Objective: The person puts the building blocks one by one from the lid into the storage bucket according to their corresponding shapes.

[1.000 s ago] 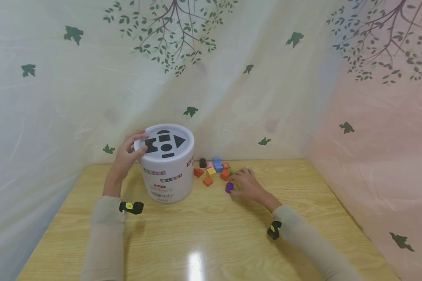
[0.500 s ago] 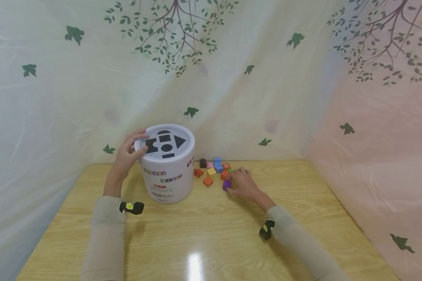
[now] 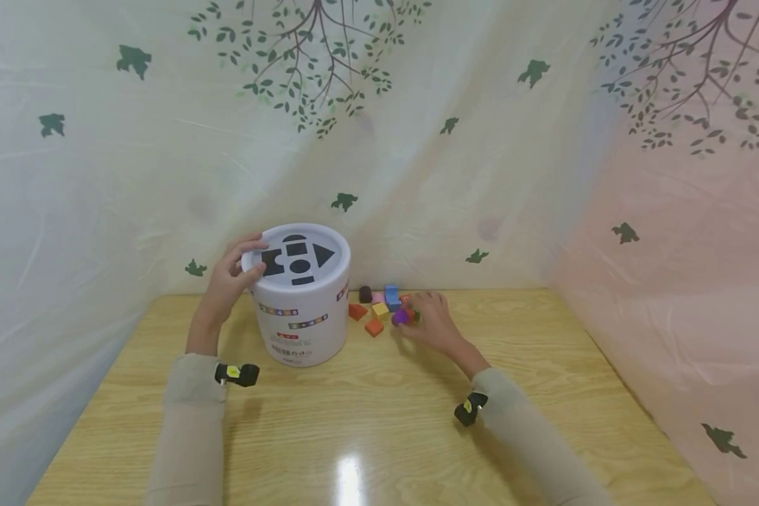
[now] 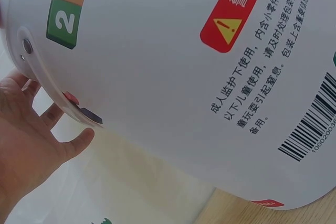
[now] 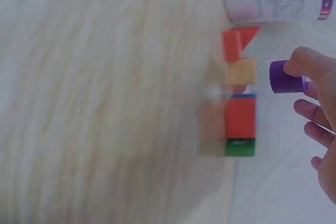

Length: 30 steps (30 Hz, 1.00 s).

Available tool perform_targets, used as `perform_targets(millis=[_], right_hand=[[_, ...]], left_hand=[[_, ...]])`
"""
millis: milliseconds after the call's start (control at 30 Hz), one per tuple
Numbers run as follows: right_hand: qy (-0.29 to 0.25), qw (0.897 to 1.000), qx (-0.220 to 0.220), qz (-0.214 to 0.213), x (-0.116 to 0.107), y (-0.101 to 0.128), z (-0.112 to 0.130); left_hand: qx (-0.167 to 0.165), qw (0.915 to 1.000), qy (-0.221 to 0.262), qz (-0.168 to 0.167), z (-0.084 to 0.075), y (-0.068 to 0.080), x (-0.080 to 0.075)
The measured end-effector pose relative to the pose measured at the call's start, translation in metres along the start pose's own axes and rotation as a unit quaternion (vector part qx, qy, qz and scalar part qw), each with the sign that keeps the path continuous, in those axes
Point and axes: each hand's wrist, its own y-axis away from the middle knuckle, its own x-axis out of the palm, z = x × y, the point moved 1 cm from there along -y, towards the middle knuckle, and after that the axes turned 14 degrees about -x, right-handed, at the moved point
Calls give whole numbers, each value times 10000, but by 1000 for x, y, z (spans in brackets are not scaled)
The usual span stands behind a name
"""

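Observation:
A white round bucket (image 3: 303, 316) stands upright left of centre, its lid (image 3: 325, 274) cut with several dark shaped holes. My left hand (image 3: 228, 277) rests on its left rim, thumb and fingers lying over the lid's edge; the left wrist view shows this hand (image 4: 34, 137) beside the rim with a straight thumb. My right hand (image 3: 439, 327) pinches a purple cylinder block (image 5: 286, 77) between thumb and index finger, its other fingers loosely spread. In the head view the cylinder overlaps the loose blocks, partly hiding an orange one and a green one (image 5: 240, 147).
Right of the bucket lie several blocks: an orange one (image 3: 374, 327) in front, an orange triangle (image 3: 357, 311), a yellow block (image 3: 380, 310), a blue one (image 3: 392, 297) and a dark one (image 3: 365, 294). A leaf-patterned cloth (image 3: 392, 169) hangs behind the wooden table (image 3: 278, 429).
My right hand has taken the purple cylinder from the table and moved it left and up over the other blocks. The left hand and bucket have stayed in place.

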Motion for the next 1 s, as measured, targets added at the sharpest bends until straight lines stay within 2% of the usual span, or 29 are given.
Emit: perform_targets(millis=[500, 767, 1000], right_hand=[[-167, 9922, -518, -1121, -27, -45, 29], [-137, 9891, -702, -1290, -47, -74, 54], [-336, 9833, -1082, -1428, -58, -99, 76]], left_hand=[[-88, 10000, -9, 14, -1, 0, 0], [-47, 10000, -36, -18, -1, 0, 0], [-62, 9999, -112, -28, -1, -1, 0]])
